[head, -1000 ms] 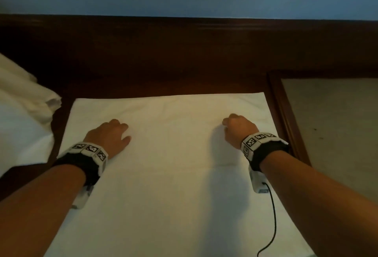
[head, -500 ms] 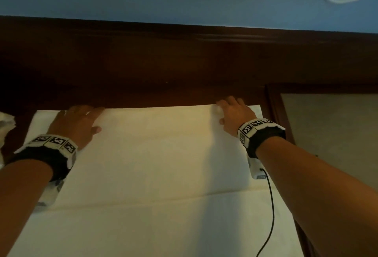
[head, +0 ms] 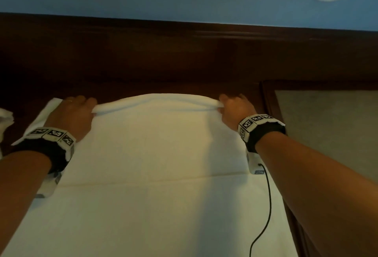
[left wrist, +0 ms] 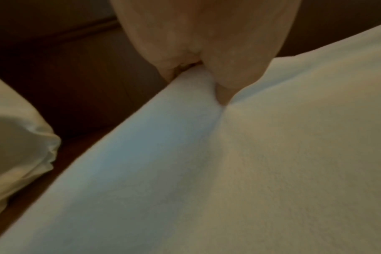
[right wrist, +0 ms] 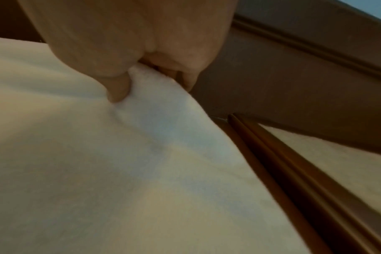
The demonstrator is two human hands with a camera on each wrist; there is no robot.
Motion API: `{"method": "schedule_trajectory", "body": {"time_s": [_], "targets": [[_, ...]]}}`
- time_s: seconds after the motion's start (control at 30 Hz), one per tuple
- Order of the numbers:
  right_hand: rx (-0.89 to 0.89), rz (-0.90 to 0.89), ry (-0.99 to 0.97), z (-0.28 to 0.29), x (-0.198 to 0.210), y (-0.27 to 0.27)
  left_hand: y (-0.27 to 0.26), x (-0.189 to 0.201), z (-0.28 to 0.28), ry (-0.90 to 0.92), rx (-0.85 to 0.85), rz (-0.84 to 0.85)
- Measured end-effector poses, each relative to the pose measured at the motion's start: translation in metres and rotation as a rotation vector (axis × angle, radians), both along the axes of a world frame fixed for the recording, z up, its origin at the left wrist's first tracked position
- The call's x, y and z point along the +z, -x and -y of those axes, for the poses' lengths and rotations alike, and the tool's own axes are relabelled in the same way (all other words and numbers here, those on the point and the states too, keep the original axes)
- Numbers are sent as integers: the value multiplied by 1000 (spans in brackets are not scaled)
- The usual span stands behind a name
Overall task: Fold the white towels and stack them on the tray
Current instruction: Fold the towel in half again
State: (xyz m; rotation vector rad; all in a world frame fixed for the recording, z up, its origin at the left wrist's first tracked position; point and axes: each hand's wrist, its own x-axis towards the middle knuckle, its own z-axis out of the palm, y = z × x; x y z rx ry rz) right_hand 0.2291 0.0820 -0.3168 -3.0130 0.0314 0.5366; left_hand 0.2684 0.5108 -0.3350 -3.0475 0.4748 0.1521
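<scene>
A white towel lies spread on the dark wooden surface in front of me, with a crease across it nearer to me. My left hand pinches its far edge near the left corner, thumb pressed into the cloth. My right hand pinches the same far edge near the right corner, thumb on top of the towel. Between the hands the edge is lifted into a low arch. No tray can be made out for certain.
More white cloth is bunched at the far left, also the pile in the left wrist view. A dark wooden backboard rises just beyond the towel. A wood-framed beige panel lies to the right. A black cable hangs from my right wrist.
Both hands slid from the towel's middle to its far edge, took hold of it and raised it, so the edge now bows upward between them.
</scene>
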Motion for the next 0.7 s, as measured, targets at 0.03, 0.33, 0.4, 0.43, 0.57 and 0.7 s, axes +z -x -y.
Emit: {"method": "schedule_trajectory", "body": {"time_s": [0.03, 0.33, 0.4, 0.43, 0.57, 0.7], "targets": [[-6, -4, 4, 0, 4, 4, 3, 3, -3, 0, -14, 11], [-13, 115, 25, -9, 58, 79, 65, 57, -22, 2, -159, 128], [-16, 161, 44, -10, 66, 106, 90, 73, -27, -26, -187, 161], [-19, 180, 54, -12, 69, 121, 106, 82, -28, -26, -196, 180], [-43, 207, 37, -21, 71, 192, 175, 88, -42, 15, -258, 270], [-19, 186, 60, -29, 47, 268, 251, 56, -64, 4, -269, 204]]}}
